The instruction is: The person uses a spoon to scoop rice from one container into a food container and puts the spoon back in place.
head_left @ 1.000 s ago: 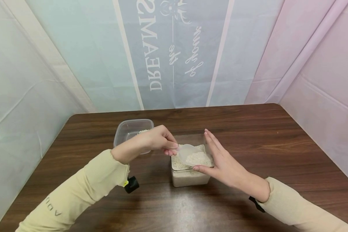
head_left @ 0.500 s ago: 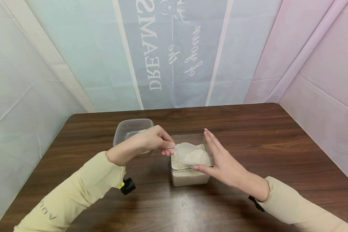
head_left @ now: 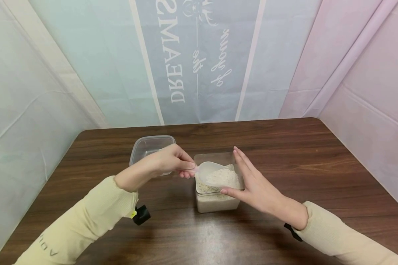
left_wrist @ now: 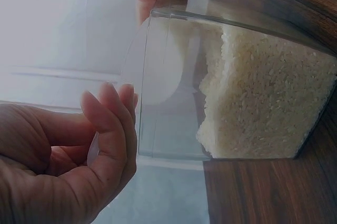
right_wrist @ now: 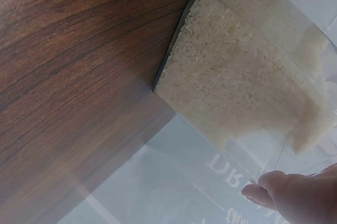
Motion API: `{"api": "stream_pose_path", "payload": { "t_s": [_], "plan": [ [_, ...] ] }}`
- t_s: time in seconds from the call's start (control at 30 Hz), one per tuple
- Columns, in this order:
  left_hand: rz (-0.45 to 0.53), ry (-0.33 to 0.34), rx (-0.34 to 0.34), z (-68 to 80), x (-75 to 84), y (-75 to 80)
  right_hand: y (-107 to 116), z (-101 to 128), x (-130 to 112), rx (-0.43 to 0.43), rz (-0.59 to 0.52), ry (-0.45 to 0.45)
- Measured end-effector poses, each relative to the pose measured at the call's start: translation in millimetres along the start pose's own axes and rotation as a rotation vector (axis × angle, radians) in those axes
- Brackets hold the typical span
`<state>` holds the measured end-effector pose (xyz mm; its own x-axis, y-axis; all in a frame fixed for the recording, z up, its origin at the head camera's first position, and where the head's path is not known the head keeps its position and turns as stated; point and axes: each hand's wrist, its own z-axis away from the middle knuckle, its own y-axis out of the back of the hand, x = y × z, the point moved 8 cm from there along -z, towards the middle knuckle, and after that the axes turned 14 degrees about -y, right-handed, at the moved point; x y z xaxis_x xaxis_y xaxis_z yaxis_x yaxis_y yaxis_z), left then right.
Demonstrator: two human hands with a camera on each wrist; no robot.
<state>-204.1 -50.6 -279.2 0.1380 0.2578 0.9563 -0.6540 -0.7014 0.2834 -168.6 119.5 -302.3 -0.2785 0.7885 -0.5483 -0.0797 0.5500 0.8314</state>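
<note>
My left hand (head_left: 175, 162) pinches the handle of a translucent white scoop (head_left: 205, 171), its bowl heaped with rice (head_left: 227, 178). The scoop lies tilted over the rice inside a clear, straight-sided box (head_left: 218, 204). My right hand (head_left: 260, 187) rests along the right side of that box, fingers straight and thumb by the front rim. In the left wrist view, the rice (left_wrist: 268, 92) shows through the box wall, and the left fingers (left_wrist: 113, 129) curl in front of it. The right wrist view has the right hand (right_wrist: 300, 195) at the box's upper edge.
A clear plastic tub (head_left: 140, 149) stands behind my left forearm, partly hidden by it. The dark wooden table (head_left: 278, 147) meets printed cloth hangings (head_left: 209, 95) at the back and sides.
My left hand and the scoop have drawn slightly left. The scoop's bowl shows more clearly, with rice heaped in it. The right hand and the box have stayed still.
</note>
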Motion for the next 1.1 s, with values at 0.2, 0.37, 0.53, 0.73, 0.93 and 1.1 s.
{"api": "stream_pose_path", "payload": {
  "t_s": [0.2, 0.37, 0.53, 0.73, 0.93, 1.1],
  "plan": [
    [0.017, -0.005, 0.005, 3.8, 0.4, 2.2, 0, 1, 0, -0.002, -0.006, 0.008],
    [0.033, 0.002, 0.019, 7.5, 0.8, 4.6, -1, 1, 0, -0.005, 0.003, 0.011],
    [0.030, -0.008, 0.026, 10.7, 2.0, 7.4, -2, 1, 1, -0.010, 0.011, 0.010],
    [0.042, -0.023, 0.030, 14.1, 2.6, 11.2, -2, 2, 2, -0.014, 0.009, 0.009],
    [0.043, -0.050, 0.040, 17.1, 2.9, 15.9, -3, 2, 2, -0.020, 0.011, 0.004],
    [0.027, -0.070, 0.041, 19.9, 4.3, 19.3, -2, 2, 1, -0.013, 0.012, 0.004]
  ]
}}
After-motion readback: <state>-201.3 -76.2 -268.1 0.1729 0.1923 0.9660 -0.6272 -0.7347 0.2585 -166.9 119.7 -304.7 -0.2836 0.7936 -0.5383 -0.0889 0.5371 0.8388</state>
